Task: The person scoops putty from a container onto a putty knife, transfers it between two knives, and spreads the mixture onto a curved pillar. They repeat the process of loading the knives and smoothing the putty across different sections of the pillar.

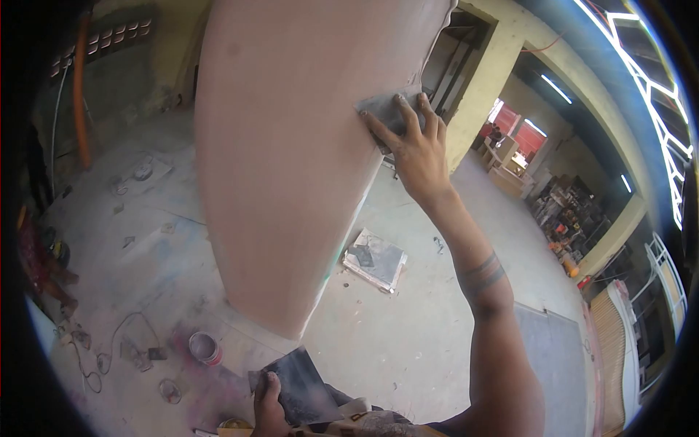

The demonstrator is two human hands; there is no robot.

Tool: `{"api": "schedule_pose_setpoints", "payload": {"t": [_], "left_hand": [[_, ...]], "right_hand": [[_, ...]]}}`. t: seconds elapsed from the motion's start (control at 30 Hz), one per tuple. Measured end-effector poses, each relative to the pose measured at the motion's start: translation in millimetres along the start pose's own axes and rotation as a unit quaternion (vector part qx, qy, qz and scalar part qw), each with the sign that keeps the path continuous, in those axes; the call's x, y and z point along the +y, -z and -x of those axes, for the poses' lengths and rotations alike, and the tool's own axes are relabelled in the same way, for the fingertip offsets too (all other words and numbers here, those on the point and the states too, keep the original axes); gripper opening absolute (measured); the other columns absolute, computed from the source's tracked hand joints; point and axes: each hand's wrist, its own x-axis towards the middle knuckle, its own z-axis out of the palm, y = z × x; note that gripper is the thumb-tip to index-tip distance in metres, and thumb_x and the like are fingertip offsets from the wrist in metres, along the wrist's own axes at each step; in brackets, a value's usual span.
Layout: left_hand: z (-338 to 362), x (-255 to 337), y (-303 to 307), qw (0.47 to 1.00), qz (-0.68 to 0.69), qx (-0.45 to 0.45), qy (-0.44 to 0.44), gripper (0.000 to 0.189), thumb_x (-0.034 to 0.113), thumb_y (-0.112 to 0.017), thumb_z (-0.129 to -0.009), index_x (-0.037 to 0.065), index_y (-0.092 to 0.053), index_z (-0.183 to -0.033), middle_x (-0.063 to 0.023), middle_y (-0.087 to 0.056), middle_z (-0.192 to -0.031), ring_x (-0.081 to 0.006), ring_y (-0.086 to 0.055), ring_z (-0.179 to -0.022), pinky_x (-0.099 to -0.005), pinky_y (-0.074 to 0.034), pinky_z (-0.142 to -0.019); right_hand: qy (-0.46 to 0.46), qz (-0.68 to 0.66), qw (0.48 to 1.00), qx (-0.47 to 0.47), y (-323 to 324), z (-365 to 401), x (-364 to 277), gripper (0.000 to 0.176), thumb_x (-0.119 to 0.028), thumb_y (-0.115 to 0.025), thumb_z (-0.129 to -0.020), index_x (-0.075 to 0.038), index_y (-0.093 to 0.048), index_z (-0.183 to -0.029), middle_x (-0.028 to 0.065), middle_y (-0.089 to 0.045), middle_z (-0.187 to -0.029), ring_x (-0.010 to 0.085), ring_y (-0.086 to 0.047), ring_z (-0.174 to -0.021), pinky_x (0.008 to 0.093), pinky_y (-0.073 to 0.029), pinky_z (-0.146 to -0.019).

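Note:
My right hand (416, 138) is raised against the right edge of a tall, curved pinkish panel (280, 167). Its spread fingers press a thin grey spreader (380, 108) flat on the surface. Low in the view, my left hand (269, 408) grips a dark flat board (302, 382), thumb on top near its left corner. Smeared grey patches show on the board, and its lower end reaches my body. The panel narrows toward its foot, close above the board. Rough material lines its upper right edge.
On the dusty floor, a pale square slab (375, 261) with a dark scrap on it lies right of the panel. A small open can (205, 348) stands lower left, among cords and scraps. Yellow pillars (480, 80) and cluttered goods (571, 211) are farther right.

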Motion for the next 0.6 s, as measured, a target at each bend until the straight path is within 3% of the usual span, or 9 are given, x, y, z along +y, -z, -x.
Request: {"api": "schedule_pose_setpoints", "payload": {"t": [0.3, 0.37, 0.43, 0.47, 0.5, 0.57, 0.6], "left_hand": [[-1.2, -11.7, 5.3, 0.998, -0.037, -0.035, -0.021, 0.043, 0.035, -0.044, -0.109, 0.0, -0.055, -0.133, -0.0116, -0.065, -0.122, -0.0219, -0.067, -0.108, -0.0371, -0.057, -0.093], [-8.5, -29.3, 19.7, 0.991, 0.095, -0.074, 0.062, 0.05, 0.042, -0.055, -0.105, 0.007, -0.054, -0.139, -0.0122, -0.067, -0.121, -0.0276, -0.068, -0.103, -0.0414, -0.058, -0.088], [-10.6, -20.0, 11.4, 0.981, 0.153, -0.058, 0.101, 0.049, 0.041, -0.054, -0.105, 0.007, -0.054, -0.14, -0.0119, -0.067, -0.121, -0.0277, -0.068, -0.104, -0.0425, -0.057, -0.09], [-11.9, -13.4, 3.9, 0.965, 0.216, -0.043, 0.145, 0.049, 0.04, -0.054, -0.105, 0.006, -0.053, -0.141, -0.0116, -0.067, -0.121, -0.0277, -0.068, -0.106, -0.0435, -0.057, -0.091], [-14.6, -3.8, -7.8, 0.966, 0.214, -0.043, 0.136, 0.049, 0.04, -0.054, -0.105, 0.006, -0.053, -0.141, -0.0116, -0.067, -0.121, -0.0277, -0.068, -0.106, -0.0435, -0.057, -0.091], [-23.6, 14.2, -30.1, 0.987, 0.114, 0.004, 0.117, 0.031, 0.031, -0.053, -0.107, 0.006, -0.064, -0.12, -0.0097, -0.072, -0.111, -0.0178, -0.071, -0.093, -0.0349, -0.058, -0.084], [-42.5, 5.1, -26.7, 0.981, 0.153, -0.001, 0.12, 0.031, 0.034, -0.057, -0.104, 0.01, -0.065, -0.122, -0.0077, -0.073, -0.11, -0.0219, -0.072, -0.093, -0.0381, -0.06, -0.082]], "right_hand": [[0.014, -0.051, 0.998, -0.042, -25.2, 59.7, -32.2, 0.068, -0.012, -0.054, -0.096, -0.05, -0.041, -0.151, 0.0133, -0.04, -0.155, 0.0441, -0.032, -0.146, 0.0618, -0.032, -0.114], [0.035, -0.067, 0.995, -0.067, -26.5, 79.0, -42.8, 0.067, -0.014, -0.055, -0.096, -0.049, -0.041, -0.151, 0.0133, -0.04, -0.155, 0.0438, -0.031, -0.146, 0.063, -0.031, -0.115], [0.04, -0.064, 0.993, -0.089, -16.2, 94.5, -52.3, 0.064, -0.015, -0.054, -0.097, -0.048, -0.042, -0.151, 0.0141, -0.043, -0.152, 0.0437, -0.032, -0.146, 0.0613, -0.03, -0.116], [0.033, -0.108, 0.988, -0.108, -12.9, 102.4, -55.3, 0.064, -0.013, -0.054, -0.096, -0.046, -0.044, -0.151, 0.0147, -0.044, -0.15, 0.043, -0.033, -0.145, 0.0596, -0.031, -0.116], [0.029, -0.152, 0.98, -0.127, -9.8, 109.2, -57.6, 0.065, -0.012, -0.055, -0.096, -0.044, -0.045, -0.151, 0.0153, -0.046, -0.148, 0.0422, -0.034, -0.145, 0.0579, -0.031, -0.116], [0.018, -0.304, 0.946, -0.111, 7.6, 116.4, -59.7, 0.076, 0.001, -0.061, -0.081, -0.036, -0.053, -0.147, 0.0178, -0.048, -0.146, 0.042, -0.043, -0.137, 0.0538, -0.033, -0.114], [0.008, -0.392, 0.911, -0.127, 22.3, 118.2, -57.1, 0.075, 0.003, -0.061, -0.079, -0.027, -0.054, -0.147, 0.0187, -0.05, -0.144, 0.0406, -0.046, -0.134, 0.0506, -0.038, -0.11]]}}
